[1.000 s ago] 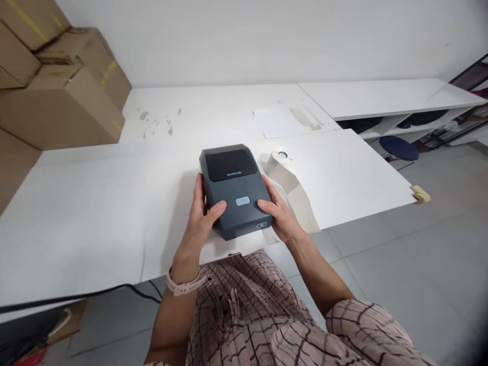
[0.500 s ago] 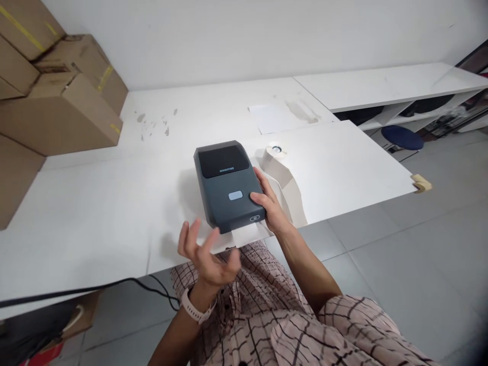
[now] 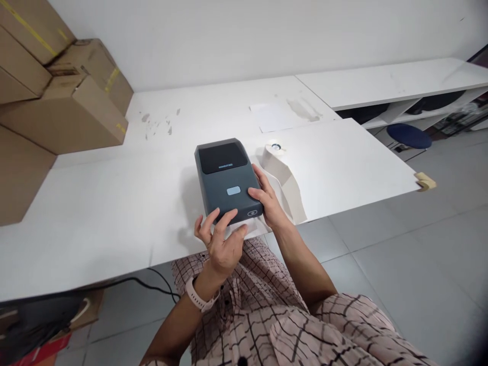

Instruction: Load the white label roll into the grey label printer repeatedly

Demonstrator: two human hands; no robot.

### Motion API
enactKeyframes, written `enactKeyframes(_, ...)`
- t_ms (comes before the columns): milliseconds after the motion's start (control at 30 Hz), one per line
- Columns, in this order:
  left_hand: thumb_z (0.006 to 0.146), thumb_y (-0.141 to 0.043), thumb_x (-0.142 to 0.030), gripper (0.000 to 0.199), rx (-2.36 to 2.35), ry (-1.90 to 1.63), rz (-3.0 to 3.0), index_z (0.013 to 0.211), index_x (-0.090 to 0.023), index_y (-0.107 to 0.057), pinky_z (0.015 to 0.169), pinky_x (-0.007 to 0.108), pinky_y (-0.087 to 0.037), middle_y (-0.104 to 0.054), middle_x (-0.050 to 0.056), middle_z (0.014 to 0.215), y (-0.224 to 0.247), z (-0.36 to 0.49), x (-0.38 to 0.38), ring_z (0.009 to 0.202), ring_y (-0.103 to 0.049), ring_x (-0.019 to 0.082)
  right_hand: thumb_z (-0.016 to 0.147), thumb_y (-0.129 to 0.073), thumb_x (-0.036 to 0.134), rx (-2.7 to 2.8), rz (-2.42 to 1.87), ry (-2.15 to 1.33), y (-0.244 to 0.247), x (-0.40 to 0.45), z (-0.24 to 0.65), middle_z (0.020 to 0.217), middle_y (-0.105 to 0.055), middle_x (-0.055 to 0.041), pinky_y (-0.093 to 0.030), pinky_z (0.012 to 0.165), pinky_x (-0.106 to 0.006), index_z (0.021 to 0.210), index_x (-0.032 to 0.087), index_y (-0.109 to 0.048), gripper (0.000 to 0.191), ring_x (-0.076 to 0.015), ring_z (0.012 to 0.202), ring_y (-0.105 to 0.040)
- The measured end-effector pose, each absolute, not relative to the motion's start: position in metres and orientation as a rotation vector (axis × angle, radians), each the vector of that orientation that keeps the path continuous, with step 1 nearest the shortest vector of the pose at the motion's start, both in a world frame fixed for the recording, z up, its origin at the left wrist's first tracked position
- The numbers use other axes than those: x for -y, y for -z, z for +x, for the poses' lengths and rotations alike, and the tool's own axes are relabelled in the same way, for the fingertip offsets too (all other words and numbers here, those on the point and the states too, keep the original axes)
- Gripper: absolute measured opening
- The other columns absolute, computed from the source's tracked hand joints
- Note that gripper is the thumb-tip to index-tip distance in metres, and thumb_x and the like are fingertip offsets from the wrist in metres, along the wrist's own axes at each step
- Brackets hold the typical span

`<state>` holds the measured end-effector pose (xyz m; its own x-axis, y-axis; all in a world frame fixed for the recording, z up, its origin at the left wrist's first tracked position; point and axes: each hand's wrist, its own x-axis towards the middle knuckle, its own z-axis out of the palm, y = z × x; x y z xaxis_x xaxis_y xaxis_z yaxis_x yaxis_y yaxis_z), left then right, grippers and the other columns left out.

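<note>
A dark grey label printer [image 3: 229, 188] with a black window and a pale blue button is tilted up over the table's front edge. My right hand [image 3: 269, 201] grips its right side, thumb on top and fingers around the edge. At the printer's near edge is my left hand [image 3: 223, 241], its fingers spread; two fingertips are at the front face and the thumb is beside a white paper strip [image 3: 255, 229] below it. Behind my right hand stands a roll of labels [image 3: 275, 148], its loose backing paper [image 3: 287, 185] trailing towards me.
Cardboard boxes [image 3: 87, 112] are stacked at the left of the white table [image 3: 95, 213]. A white sheet [image 3: 269, 118] lies near the back. A yellowish corner guard [image 3: 425, 181] caps the right corner. A blue stool [image 3: 409, 136] stands beyond, and black cables [image 3: 141, 282] hang below the front edge.
My left hand has moved up and right to the printer's near edge, from below it. My right hand has kept its grip, and the view has shifted slightly.
</note>
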<state>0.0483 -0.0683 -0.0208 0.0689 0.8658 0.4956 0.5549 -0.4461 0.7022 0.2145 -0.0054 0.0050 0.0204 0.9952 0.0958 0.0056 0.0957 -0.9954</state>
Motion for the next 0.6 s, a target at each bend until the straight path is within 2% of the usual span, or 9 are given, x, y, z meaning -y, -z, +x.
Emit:
enactKeyframes(167,0.093,-0.067,-0.034,0.018,-1.446,-1.366,2.131,0.077,-0.036,-0.076,0.122,0.068,-0.013,-0.075,0.004,0.119,0.017,0.047,0.070,0.143,-0.042,0.033,0.095,-0.052,0.030,1.454,-1.297,-0.956,-0.019,-0.002,0.219,0.169,-0.038,-0.0084,-0.049,0.115,-0.051,0.167,0.033,-0.013,0.082,-0.0283,0.151,-0.044)
enactKeyframes(267,0.090,-0.071,-0.029,0.011,-1.371,-1.413,2.314,0.082,-0.036,-0.077,0.119,0.065,-0.025,-0.075,0.004,0.122,0.009,0.041,0.069,0.137,-0.049,0.033,0.096,-0.058,0.032,1.624,-1.337,-0.872,-0.035,-0.010,0.222,0.170,-0.036,-0.0072,-0.051,0.115,-0.049,0.168,0.036,-0.003,0.090,-0.0294,0.149,-0.047)
enactKeyframes(367,0.089,-0.070,-0.027,0.009,-1.194,-1.525,2.400,0.091,-0.033,-0.077,0.110,0.059,-0.043,-0.074,0.005,0.123,0.000,0.027,0.065,0.127,-0.059,0.031,0.096,-0.062,0.036,1.720,-1.363,-0.857,-0.046,-0.014,0.222,0.168,-0.039,-0.0085,-0.053,0.113,-0.051,0.168,0.036,0.003,0.097,-0.0321,0.143,-0.053)
enactKeyframes(467,0.097,-0.059,-0.029,0.019,-1.284,-1.723,2.179,0.108,-0.029,-0.075,0.103,0.053,-0.052,-0.073,0.008,0.125,-0.007,0.013,0.052,0.121,-0.065,0.029,0.091,-0.068,0.035,1.599,-1.325,-0.985,-0.051,-0.016,0.220,0.167,-0.039,-0.0082,-0.051,0.115,-0.053,0.168,0.036,-0.004,0.100,-0.0332,0.145,-0.049)
enactKeyframes(533,0.100,-0.055,-0.032,0.029,-1.418,-1.799,1.985,0.124,-0.026,-0.070,0.107,0.051,-0.051,-0.071,0.010,0.130,-0.010,0.010,0.040,0.124,-0.064,0.028,0.084,-0.075,0.035,1.481,-1.281,-1.095,-0.052,-0.018,0.218,0.168,-0.036,-0.0070,-0.047,0.118,-0.055,0.167,0.036,-0.012,0.105,-0.0338,0.148,-0.044)
enactKeyframes(600,0.102,-0.054,-0.037,0.041,-1.458,-1.721,1.839,0.140,-0.024,-0.062,0.115,0.047,-0.046,-0.066,0.011,0.141,-0.011,0.012,0.029,0.134,-0.059,0.028,0.077,-0.080,0.037,1.396,-1.238,-1.166,-0.053,-0.021,0.216,0.169,-0.034,-0.0056,-0.041,0.123,-0.056,0.166,0.035,-0.017,0.110,-0.0344,0.151,-0.040)
